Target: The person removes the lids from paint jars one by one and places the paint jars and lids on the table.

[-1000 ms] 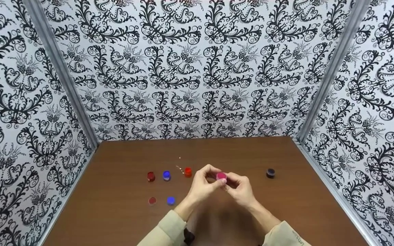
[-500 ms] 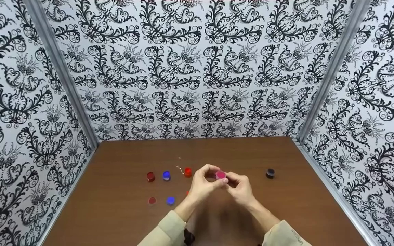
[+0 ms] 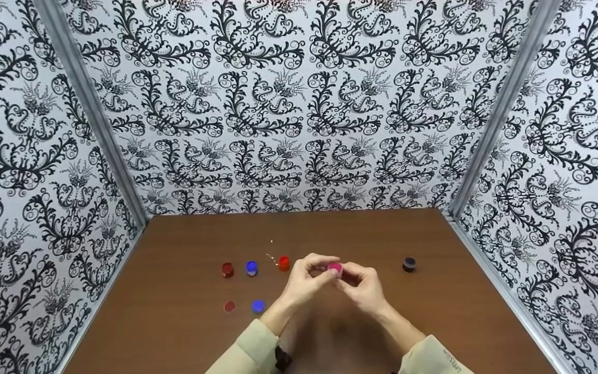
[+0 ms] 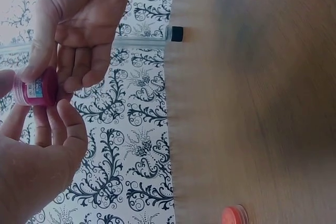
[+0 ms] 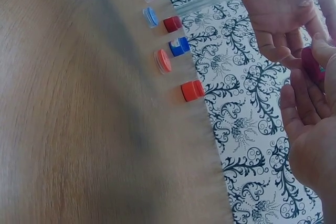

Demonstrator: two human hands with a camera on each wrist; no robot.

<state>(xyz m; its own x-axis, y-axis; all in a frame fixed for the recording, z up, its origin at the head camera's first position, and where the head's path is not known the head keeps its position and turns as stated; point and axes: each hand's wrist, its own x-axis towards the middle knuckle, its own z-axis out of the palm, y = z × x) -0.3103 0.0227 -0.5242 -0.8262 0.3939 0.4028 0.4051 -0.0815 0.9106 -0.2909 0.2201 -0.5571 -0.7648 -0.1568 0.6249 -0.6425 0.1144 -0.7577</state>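
Observation:
A small pink paint jar (image 3: 335, 267) is held up between both hands above the table. My left hand (image 3: 301, 280) grips it from one side with thumb and fingers. From the other side my right hand (image 3: 365, 290) pinches the same jar. In the left wrist view the jar (image 4: 42, 88) lies on its side, its label showing beside a thumb and its clear-rimmed end toward the left. The right wrist view shows only a sliver of the pink jar (image 5: 311, 65), the rest covered by fingers.
Behind the hands at left stand a dark red jar (image 3: 227, 269), a blue jar (image 3: 251, 268) and an orange jar (image 3: 284, 263). Nearer lie a dark red lid (image 3: 230, 306), a blue lid (image 3: 258, 306) and an orange lid (image 5: 163, 61). A black jar (image 3: 409, 264) stands at right.
The hands keep their hold on the pink jar, which has tilted slightly, with left fingers reaching further over it. An orange edge seen beside the left wrist half a second ago is hidden now.

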